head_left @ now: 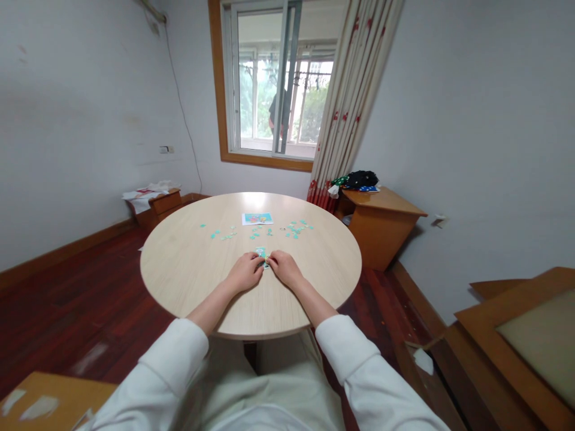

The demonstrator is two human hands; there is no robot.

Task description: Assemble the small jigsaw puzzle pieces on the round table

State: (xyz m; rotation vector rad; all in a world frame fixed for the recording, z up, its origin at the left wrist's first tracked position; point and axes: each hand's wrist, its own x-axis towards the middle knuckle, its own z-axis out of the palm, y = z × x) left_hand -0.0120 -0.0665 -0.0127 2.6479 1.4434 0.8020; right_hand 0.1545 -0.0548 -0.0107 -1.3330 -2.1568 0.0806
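My left hand [246,271] and my right hand [284,267] meet near the middle of a round, pale wooden table [179,269]. Between their fingertips lies a small joined section of jigsaw puzzle [260,251], turquoise with lighter patches and partly covered by my fingers. The left fingers are bent in and closed at its left edge. From the right, my other thumb and fingers come together on a puzzle piece, mostly hidden by them. Beyond the hands, loose turquoise puzzle pieces [295,228] are scattered. A picture sheet [257,219] with a turquoise scene lies behind them.
A wooden cabinet [381,230] with dark cloths [362,179] on top stands at the back right, beside a curtain [345,108]. Papers cover a low wooden box [165,204] at the back left. Wooden furniture [521,329] is at the right. Outside the window, a person is partly visible.
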